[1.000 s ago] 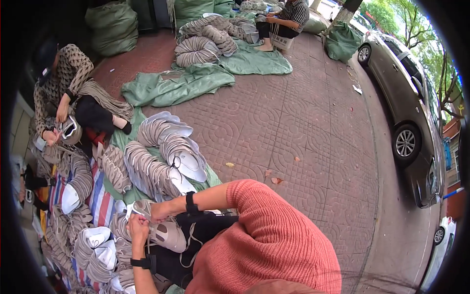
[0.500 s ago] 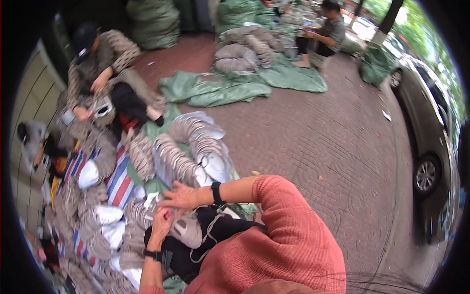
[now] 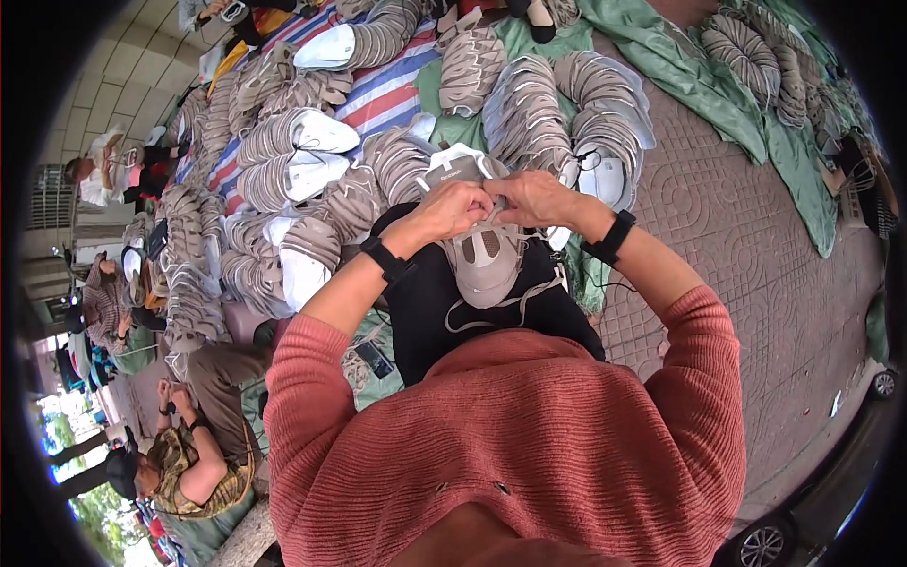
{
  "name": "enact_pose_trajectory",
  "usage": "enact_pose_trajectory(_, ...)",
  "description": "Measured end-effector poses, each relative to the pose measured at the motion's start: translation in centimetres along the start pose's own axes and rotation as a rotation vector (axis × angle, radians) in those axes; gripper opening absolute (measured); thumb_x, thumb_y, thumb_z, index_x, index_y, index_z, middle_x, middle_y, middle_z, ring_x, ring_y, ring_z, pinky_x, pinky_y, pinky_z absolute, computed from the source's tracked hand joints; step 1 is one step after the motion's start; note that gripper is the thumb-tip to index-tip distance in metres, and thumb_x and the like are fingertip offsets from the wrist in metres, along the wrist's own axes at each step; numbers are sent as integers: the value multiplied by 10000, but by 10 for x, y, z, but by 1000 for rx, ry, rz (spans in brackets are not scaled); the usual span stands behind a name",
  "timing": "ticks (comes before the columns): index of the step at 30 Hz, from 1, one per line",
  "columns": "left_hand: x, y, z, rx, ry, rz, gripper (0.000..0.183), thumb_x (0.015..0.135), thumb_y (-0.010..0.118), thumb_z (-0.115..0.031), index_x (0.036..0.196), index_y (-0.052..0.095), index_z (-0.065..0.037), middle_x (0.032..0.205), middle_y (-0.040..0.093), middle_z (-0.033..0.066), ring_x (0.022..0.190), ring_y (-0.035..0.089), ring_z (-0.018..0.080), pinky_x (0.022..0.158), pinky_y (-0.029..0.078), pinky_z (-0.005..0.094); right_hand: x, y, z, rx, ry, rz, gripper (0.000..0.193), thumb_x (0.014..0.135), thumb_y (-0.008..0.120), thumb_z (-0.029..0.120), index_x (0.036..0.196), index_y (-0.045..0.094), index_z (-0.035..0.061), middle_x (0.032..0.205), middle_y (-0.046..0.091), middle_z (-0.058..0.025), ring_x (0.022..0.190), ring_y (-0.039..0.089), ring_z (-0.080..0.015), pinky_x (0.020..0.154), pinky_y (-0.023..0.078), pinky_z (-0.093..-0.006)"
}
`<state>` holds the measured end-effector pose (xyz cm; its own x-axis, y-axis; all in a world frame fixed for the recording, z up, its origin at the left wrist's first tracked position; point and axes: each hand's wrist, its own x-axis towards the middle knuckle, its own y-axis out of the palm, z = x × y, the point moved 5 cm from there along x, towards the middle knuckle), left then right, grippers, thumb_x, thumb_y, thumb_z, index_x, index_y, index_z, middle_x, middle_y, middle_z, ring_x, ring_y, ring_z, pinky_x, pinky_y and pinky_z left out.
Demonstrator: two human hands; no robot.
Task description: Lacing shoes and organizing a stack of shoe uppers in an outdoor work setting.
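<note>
A beige-grey shoe upper (image 3: 487,267) rests on my black-trousered lap, its rounded toe toward me and its pale collar away from me. My left hand (image 3: 455,210) is closed at the upper's throat, fingers bent and pinching. Opposite it, my right hand (image 3: 537,199) pinches at the same spot, the fingertips of both hands almost meeting. Whether they grip the upper's edge or the lace is hidden by the fingers. A loose light shoelace (image 3: 510,302) trails from the upper across my lap. Each wrist carries a black band.
Rows of nested shoe uppers (image 3: 529,118) lie ahead and to my left, over green sheeting (image 3: 680,80) and a striped sheet (image 3: 383,104). A phone (image 3: 374,358) lies by my left thigh. A co-worker (image 3: 194,463) sits at lower left; a car (image 3: 812,520) stands at lower right.
The view has swung, bringing my lap and both arms to the middle. My right hand's fingers, spread over the upper before, are now bent into a pinch beside the left hand.
</note>
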<state>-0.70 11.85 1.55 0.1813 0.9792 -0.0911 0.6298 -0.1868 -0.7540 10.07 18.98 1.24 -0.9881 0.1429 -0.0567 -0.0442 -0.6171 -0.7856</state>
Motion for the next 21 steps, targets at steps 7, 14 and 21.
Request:
enact_pose_trajectory(7, -15, -21, 3, 498, 293, -293, 169, 685, 569, 0, 849, 559, -41, 845, 564, 110, 822, 571, 286, 700, 455, 398, -11, -3, 13, 25, -54, -56, 333, 750, 647, 231, 1004, 494, 79, 853, 584, -148, 845, 575, -382, 712, 441, -464)
enact_pose_trajectory(14, -238, -351, 181, 1148, -517, -938, 357, 761, 568, -91, 1116, 540, -118, 1150, 542, 88, 1029, 543, 255, 783, 467, 368, -12, -1, 11, 0, -142, -55, 298, 711, 589, 79, 981, 465, 52, 880, 552, -159, 872, 552, -367, 761, 436, -436)
enact_pose_trajectory(21, -435, -407, 179, 1519, -994, -1520, 387, 751, 613, -363, 682, 593, 17, 650, 622, 167, 508, 570, 310, 500, 485, 415, -19, 7, -9, 18, -114, -92, 343, 700, 530, 8, 1034, 463, 47, 916, 562, -164, 881, 556, -368, 781, 442, -438)
